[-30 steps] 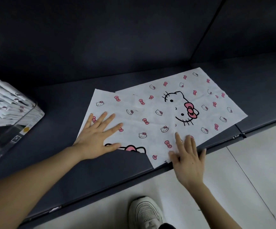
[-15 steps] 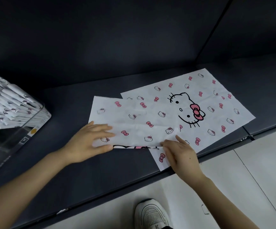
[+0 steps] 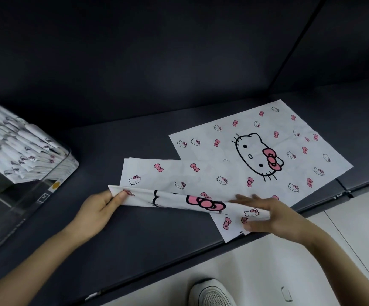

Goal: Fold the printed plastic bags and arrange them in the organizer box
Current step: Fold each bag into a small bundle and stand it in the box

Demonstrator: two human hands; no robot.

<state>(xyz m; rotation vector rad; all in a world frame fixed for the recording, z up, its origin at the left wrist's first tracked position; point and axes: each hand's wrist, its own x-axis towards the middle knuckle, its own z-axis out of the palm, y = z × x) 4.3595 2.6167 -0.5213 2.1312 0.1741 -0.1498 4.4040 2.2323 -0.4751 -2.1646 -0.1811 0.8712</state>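
Folding the near long edge of the front printed bag (image 3: 179,180) over, we have the left hand (image 3: 97,208) pinching its lower-left corner and the right hand (image 3: 274,219) clamped on the right end, thumb underneath. It lies mid-frame on the dark tabletop (image 3: 135,239), overlapping a second flat bag (image 3: 256,146) toward the right. We judge it goes best if both ends travel level, land flush on the far edge and get pressed flat without dragging the bag beneath; the organizer box (image 3: 24,195) with folded bags (image 3: 20,146) sits at far left, well apart.
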